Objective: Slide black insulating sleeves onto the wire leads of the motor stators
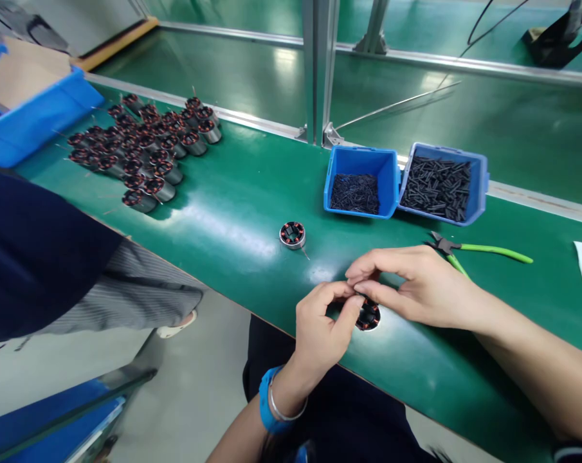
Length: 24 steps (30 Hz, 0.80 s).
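Observation:
Near the table's front edge lies a motor stator (369, 316), a dark ring with copper windings, partly covered by my fingers. My left hand (322, 328) is closed in a pinch at its upper left side, thumb against forefinger. My right hand (418, 283) reaches in from the right, its thumb and fingertips pinched close to the left fingertips just above the stator. Whatever the two pinches hold is too small or hidden to make out. A second stator (292, 235) with a thin copper wire end stands farther back on the left.
Several wound stators (146, 145) stand grouped at the back left. A blue bin (361, 156) holds thin dark pieces; another bin (478, 193) holds short black tubes. Green-handled cutters (496, 249) lie beyond my right hand. A person in dark clothing (40, 257) stands at left.

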{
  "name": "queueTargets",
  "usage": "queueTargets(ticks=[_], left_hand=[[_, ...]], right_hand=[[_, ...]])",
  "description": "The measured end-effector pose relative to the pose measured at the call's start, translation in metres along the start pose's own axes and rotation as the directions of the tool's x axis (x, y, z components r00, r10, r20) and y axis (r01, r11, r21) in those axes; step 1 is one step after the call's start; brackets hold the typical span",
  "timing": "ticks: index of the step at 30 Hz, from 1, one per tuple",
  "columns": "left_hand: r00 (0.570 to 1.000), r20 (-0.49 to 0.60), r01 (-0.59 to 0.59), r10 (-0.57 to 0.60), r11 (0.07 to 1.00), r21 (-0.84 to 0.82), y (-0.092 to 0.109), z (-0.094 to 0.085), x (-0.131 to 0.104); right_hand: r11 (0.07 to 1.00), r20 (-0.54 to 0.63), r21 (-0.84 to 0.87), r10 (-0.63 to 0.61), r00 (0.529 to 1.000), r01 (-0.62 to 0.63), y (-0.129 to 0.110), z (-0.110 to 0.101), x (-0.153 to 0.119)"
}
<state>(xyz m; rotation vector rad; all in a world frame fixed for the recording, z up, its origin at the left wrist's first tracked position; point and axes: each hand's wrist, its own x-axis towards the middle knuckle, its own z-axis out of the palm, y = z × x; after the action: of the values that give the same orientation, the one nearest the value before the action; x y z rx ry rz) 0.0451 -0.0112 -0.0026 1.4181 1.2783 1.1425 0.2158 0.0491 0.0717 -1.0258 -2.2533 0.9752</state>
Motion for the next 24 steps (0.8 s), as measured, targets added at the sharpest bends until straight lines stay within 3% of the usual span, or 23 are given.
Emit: queueTargets(ticks=[5,12,15,19,24], left_hand=[[1.000,-0.007,-0.004,0.003,0.994,-0.113,0.000,0.001,-0.001],[0.992,0.025,-0.128,0.126,0.988,0.091,0.005,-0.006,0.003],[0.993,0.078,-0.097,0.091,0.992,0.081,0.008,-0.010,0.002],[0.983,0.180,-0.059,0.038,0.992,0.111,0.013,-0.013,-0.006],[0.967,0.246,-0.091,0.066,0.992,0.092,0.009,-0.025,-0.006]], right_hand=[[0.998,0.106,-0.067,-0.013,0.994,0.020,-0.003,-0.002,0.000],[0.955,0.150,-0.265,0.177,0.973,-0.133,-0.006,-0.025,-0.010],[0.951,0.194,-0.237,0.247,0.950,-0.199,-0.004,-0.014,-0.010],[0.963,0.190,-0.157,0.248,0.950,-0.220,-0.003,0.003,-0.009],[0.974,0.277,-0.168,0.195,0.941,-0.152,0.003,-0.013,-0.012]])
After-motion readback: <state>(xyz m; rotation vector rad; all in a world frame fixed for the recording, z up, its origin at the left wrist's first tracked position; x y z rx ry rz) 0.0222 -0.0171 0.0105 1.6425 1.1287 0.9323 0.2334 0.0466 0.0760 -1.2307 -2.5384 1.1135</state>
